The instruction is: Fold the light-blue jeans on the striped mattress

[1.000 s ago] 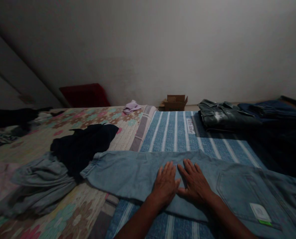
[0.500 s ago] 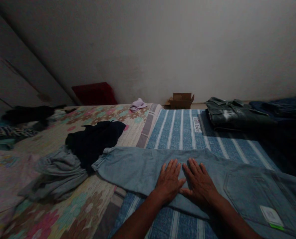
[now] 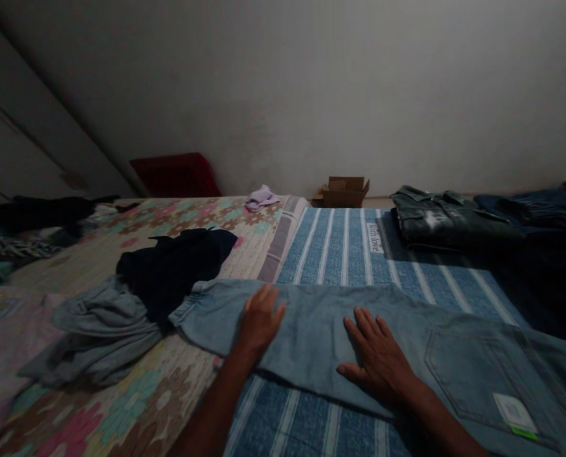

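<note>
A pair of light blue jeans [image 3: 311, 330] lies stretched sideways across the bed, its elastic cuff at the left and a back pocket with a white and green label [image 3: 516, 412] at the right. My left hand [image 3: 261, 320] is over the lower leg, fingers extended and slightly blurred; whether it touches the cloth I cannot tell. Flat on the leg nearer the pocket rests my right hand [image 3: 375, 352], fingers stretched out and holding nothing. The waist end runs out of view at the right.
Dark navy clothing [image 3: 178, 266] and a grey garment [image 3: 101, 336] lie crumpled by the cuff. Folded dark denim [image 3: 449, 219] is stacked at the right. A cardboard box [image 3: 344, 192] and a red object [image 3: 175, 174] stand near the wall. A lilac cloth [image 3: 261, 198] lies on the floral sheet.
My left hand has moved left along the jeans leg toward the cuff, away from my right hand. The right hand stays nearly in place on the denim.
</note>
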### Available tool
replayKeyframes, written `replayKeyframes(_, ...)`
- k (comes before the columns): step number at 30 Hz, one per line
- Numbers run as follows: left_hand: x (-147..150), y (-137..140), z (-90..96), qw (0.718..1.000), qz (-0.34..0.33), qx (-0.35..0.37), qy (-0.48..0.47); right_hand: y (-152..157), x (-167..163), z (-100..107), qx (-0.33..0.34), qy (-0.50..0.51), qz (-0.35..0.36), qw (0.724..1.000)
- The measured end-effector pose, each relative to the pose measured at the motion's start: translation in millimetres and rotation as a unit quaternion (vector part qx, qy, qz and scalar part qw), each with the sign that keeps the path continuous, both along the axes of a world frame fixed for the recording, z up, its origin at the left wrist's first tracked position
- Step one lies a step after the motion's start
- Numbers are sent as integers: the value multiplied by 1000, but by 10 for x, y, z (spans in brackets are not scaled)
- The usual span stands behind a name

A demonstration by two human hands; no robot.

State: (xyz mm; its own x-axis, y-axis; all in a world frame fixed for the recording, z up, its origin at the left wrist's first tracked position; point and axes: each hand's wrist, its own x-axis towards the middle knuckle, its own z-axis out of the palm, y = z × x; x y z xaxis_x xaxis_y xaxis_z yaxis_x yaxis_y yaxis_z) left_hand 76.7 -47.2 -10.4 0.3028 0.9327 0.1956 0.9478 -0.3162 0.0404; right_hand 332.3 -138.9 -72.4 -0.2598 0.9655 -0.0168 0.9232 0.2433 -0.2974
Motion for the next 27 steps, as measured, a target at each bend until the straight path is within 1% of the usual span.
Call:
replayKeyframes(2,-384,145,161,990,135,25,30,5,-6,36,-12,5,-2,1000)
replayKeyframes(4,-745,238,287,973,225,25,53,7,-9,63,-21,11,-4,1000)
replayKeyframes(5,-900,264,332,966,253,6,61,8,-10,73,-24,14,-4,1000)
replayKeyframes(7,-1139,292,392,952,291,-56,70,7,-11,87,-25,17,-5,1000)
replayKeyframes(9,-1284,307,424,942,314,-96,72,6,-11,90,-25,17,-5,1000)
replayKeyframes(13,-1397,375,464,925,353,-123,70,9,-13,77,-23,19,-7,1000)
replayKeyframes(18,-1439,532,517,921,351,-156,70,11,-16,66,-20,22,-10,1000)
replayKeyframes(20,-1438,591,535,916,360,-166,70,11,-17,73,-19,25,-12,999)
replayKeyframes(24,-1420,690,528,907,383,-164,67,12,-19,100,-28,28,-16,999)
replayKeyframes(27,-1441,751,485,914,378,-135,53,15,-18,113,-35,31,-16,999)
